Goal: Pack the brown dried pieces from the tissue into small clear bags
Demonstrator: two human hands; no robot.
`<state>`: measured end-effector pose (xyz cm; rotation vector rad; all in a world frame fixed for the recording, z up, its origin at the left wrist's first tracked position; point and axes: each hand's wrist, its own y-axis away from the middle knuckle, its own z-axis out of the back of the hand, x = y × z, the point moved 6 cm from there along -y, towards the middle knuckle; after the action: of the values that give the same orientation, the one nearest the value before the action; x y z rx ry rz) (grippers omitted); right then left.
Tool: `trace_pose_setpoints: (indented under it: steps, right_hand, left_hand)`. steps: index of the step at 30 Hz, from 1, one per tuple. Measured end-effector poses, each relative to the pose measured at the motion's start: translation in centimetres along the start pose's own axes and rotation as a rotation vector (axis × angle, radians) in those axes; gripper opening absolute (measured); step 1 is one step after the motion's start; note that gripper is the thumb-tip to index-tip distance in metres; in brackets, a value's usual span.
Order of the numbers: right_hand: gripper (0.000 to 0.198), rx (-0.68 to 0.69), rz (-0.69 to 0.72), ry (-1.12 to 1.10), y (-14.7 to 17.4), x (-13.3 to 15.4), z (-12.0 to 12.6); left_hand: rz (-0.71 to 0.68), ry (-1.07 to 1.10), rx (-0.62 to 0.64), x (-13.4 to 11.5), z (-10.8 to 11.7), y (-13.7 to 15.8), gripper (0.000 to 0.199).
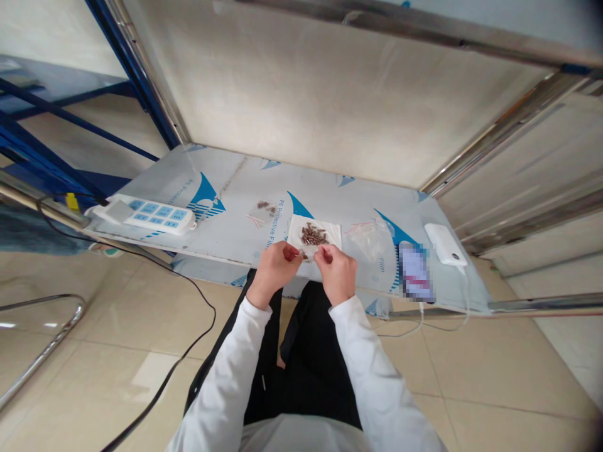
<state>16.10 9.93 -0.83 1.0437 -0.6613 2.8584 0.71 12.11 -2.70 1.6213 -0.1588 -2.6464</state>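
A heap of small brown metal screws (313, 235) lies on a white sheet (332, 230) near the front edge of the shelf. Just in front of the heap, my left hand (277, 267) and my right hand (336, 270) face each other with thumbs and fingers pinched together. Between their fingertips is what looks like a small clear bag (307, 255) with a few brown bits in it; its outline is hard to make out. To the left lies another small clear bag (264, 211) holding brown pieces. Crumpled clear plastic bags (370, 238) rest right of the sheet.
A white power strip (160, 216) sits at the shelf's left end, its black cable (193, 342) hanging to the floor. On the right are a phone (416, 273) with a blurred screen and a white power bank (445, 245), both with white cables. Metal posts frame the shelf.
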Motion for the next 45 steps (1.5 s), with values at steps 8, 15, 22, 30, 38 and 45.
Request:
trace_pose_setpoints:
  steps: [8, 15, 22, 30, 38, 45]
  right_hand:
    - [0.053, 0.3, 0.272, -0.393, 0.8, 2.5, 0.2]
    - [0.061, 0.272, 0.18, -0.467, 0.4, 1.8, -0.3]
    - [0.038, 0.214, 0.123, -0.443, 0.4, 1.2, -0.8]
    - [0.035, 0.323, 0.286, 0.057, -6.8, -1.6, -0.8]
    - [0.03, 0.677, 0.621, 0.89, -11.0, -2.0, -5.2]
    - [0.019, 0.728, 0.804, 1.003, -10.2, -0.6, -6.4]
  left_hand:
    - [-0.058, -0.032, -0.086, -2.6, 1.2, 0.7, 0.011]
    - [-0.136, 0.137, 0.017, -2.5, 1.3, 0.3, 0.015]
    - [-0.285, -0.246, -0.169, -4.8, 3.2, 1.5, 0.015]
    - [-0.151, -0.245, -0.259, -2.8, 5.7, 0.4, 0.026]
    - [-0.01, -0.243, -0.167, 1.1, 5.1, -1.2, 0.026]
    - [0.185, -0.169, -0.141, 6.0, 4.4, -2.3, 0.029]
